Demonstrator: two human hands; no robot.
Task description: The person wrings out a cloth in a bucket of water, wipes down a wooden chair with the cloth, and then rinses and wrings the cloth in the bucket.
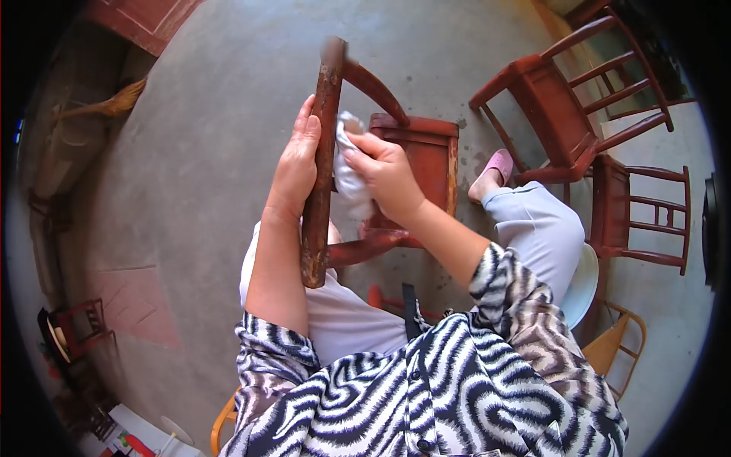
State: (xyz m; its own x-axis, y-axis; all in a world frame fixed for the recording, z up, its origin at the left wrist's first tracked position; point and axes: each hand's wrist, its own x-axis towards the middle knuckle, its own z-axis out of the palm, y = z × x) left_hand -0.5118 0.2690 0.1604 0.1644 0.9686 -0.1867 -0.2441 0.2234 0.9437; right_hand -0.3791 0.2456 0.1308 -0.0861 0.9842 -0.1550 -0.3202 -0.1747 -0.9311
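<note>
A worn red-brown wooden chair (421, 156) stands in front of me, its thick top rail (320, 175) turned toward me. The rail's paint is chipped, showing darker and bare wood. My left hand (295, 171) holds the rail from its left side, thumb along the near face and fingers partly hidden behind it. In my right hand (387, 174) is a crumpled white cloth (350, 179), pinched between thumb and fingers. The cloth is at the rail's right side, and its lower end looks blurred. Whether it presses on the wood is hard to see.
Two more red wooden chairs, one nearer (552, 107) and one lower (609, 206), stand on the right. A pale round basin (582, 286) is beside my right knee. A broom (118, 100) lies at the far left. Grey concrete floor (198, 175) surrounds the chair.
</note>
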